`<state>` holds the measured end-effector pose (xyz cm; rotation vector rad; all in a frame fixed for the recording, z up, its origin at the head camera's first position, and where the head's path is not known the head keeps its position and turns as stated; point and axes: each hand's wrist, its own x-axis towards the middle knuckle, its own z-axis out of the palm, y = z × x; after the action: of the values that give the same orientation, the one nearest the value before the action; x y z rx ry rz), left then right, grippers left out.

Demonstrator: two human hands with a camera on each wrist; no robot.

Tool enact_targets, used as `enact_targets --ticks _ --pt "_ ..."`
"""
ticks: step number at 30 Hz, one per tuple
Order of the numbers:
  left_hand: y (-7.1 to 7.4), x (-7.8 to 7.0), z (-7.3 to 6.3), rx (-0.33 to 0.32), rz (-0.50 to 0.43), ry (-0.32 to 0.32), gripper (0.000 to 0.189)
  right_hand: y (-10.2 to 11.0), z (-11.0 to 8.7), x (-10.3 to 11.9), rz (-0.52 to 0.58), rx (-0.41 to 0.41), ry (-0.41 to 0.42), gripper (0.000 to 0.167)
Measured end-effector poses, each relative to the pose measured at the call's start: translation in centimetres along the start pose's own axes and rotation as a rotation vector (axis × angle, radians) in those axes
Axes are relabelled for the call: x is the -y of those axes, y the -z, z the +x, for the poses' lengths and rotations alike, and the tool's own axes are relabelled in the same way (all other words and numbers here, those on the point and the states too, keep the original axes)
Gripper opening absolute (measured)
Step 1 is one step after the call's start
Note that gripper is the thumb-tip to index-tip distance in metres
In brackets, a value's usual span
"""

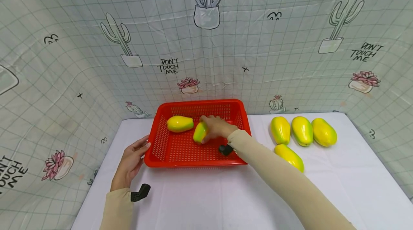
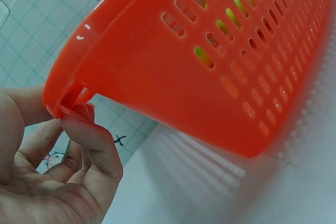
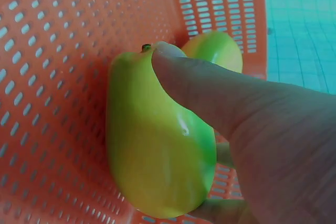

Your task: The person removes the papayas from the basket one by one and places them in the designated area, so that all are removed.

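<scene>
A red slotted plastic basket point(image 1: 196, 164) stands at the middle back of the table. My left hand point(image 1: 130, 160) is at its left end; in the left wrist view, thumb and fingers pinch the basket rim point(image 2: 65, 85). Inside the basket, my right hand point(image 1: 219, 128) grips a yellow-green papaya point(image 1: 200, 133) from its right side. The right wrist view shows the thumb along the top of this papaya point(image 3: 157, 140), with other fingers partly hidden behind it. Another papaya point(image 1: 179, 124) lies in the basket's back left part, beside the held one.
Right of the basket, three papayas stand in a row on the white tablecloth, the middle papaya point(image 1: 302, 130) among them. One more papaya point(image 1: 290, 157) lies nearer, partly covered by the right sleeve point(image 1: 274, 172). A patterned cloth wall point(image 1: 222, 79) rises behind the table.
</scene>
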<state>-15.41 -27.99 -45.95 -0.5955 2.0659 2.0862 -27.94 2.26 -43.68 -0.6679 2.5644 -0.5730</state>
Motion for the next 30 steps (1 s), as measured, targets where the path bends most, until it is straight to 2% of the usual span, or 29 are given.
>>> enact_targets --ticks 17,25,30 --pt "-0.05 0.06 0.0 0.001 -0.001 -0.008 0.06 -0.75 -0.67 0.66 -0.058 0.071 0.067 0.08" --pt "-0.05 -0.03 0.15 -0.005 0.005 0.003 0.058 -0.47 -0.8 0.51 -0.119 0.092 0.055 0.086" --pt "-0.05 0.05 0.13 -0.009 0.001 0.004 0.058 -0.69 -0.98 -0.1 -0.128 0.097 0.02 0.081"
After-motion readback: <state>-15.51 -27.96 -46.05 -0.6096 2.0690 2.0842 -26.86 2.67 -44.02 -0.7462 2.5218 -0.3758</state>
